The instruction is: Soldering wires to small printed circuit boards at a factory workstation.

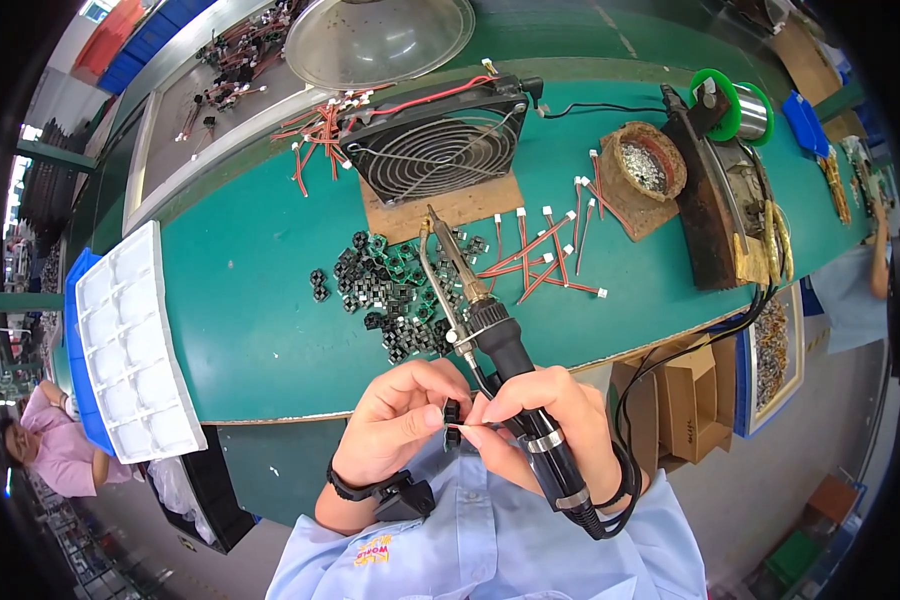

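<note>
Close to my body, my left hand (402, 410) pinches a small black part (452, 411) between thumb and fingertips. My right hand (555, 420) is wrapped around a black soldering iron (515, 360), with a thin metal tube running along its side. The iron's tip points away from me, over the bench. The right fingertips meet the black part too; whether they pinch a thin wire there is too small to tell. Just beyond my hands lies a heap of small black and green components (395, 290). Red-and-black wires with white connectors (550, 255) are scattered to its right.
A black fan (435, 145) stands on a brown board at the back. Right of it are a tip-cleaning pot (645, 170), an iron stand (710, 200) and a solder spool (750, 112). A white compartment tray (135, 340) sits left. Cables trail right; other people are at both sides.
</note>
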Motion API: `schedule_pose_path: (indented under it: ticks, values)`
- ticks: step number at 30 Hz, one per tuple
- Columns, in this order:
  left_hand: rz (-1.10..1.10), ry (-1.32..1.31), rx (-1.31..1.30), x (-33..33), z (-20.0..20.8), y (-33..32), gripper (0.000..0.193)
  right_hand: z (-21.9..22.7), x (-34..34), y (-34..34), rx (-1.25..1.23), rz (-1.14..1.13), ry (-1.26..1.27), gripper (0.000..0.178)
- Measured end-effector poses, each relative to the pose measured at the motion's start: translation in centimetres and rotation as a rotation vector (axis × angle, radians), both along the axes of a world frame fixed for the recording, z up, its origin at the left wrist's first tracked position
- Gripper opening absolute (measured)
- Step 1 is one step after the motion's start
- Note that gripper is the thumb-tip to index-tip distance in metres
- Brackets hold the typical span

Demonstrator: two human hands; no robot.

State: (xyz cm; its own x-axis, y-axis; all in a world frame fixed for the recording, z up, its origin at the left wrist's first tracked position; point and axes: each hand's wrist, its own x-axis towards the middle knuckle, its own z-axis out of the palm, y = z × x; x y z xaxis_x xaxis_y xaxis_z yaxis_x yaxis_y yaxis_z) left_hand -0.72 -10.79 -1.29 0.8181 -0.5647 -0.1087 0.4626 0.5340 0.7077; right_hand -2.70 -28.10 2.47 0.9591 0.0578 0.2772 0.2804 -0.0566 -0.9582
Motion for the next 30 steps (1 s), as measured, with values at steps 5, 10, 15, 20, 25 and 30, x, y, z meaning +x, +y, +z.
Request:
schedule_pose_path:
  ticks: [5, 10, 15, 20, 25, 30]
  values:
    - [0.001, 0.0, 0.023, -0.01, 0.25, 0.0, 0.02, 0.03, 0.14, -0.07, 0.0, -0.001, 0.002, 0.032]
    - [0.006, 0.002, 0.023, -0.05, 0.44, -0.08, 0.02, 0.07, 0.22, -0.16, 0.0, 0.009, 0.008, 0.03]
    - [0.016, -0.018, 0.041, -0.01, 0.45, -0.23, 0.02, -0.06, 0.19, -0.29, 0.016, 0.011, 0.012, 0.029]
    - [0.024, -0.046, 0.045, 0.0, 0.55, -0.32, 0.019, -0.1, 0.23, -0.32, 0.032, 0.0, 0.011, 0.029]
    - [0.012, -0.015, 0.038, -0.02, 0.71, -0.36, 0.019, -0.14, 0.25, -0.46, 0.027, 0.019, 0.003, 0.029]
    - [0.012, -0.031, 0.034, 0.05, 0.69, -0.44, 0.019, 0.07, 0.29, -0.79, -0.009, 0.049, 0.01, 0.031]
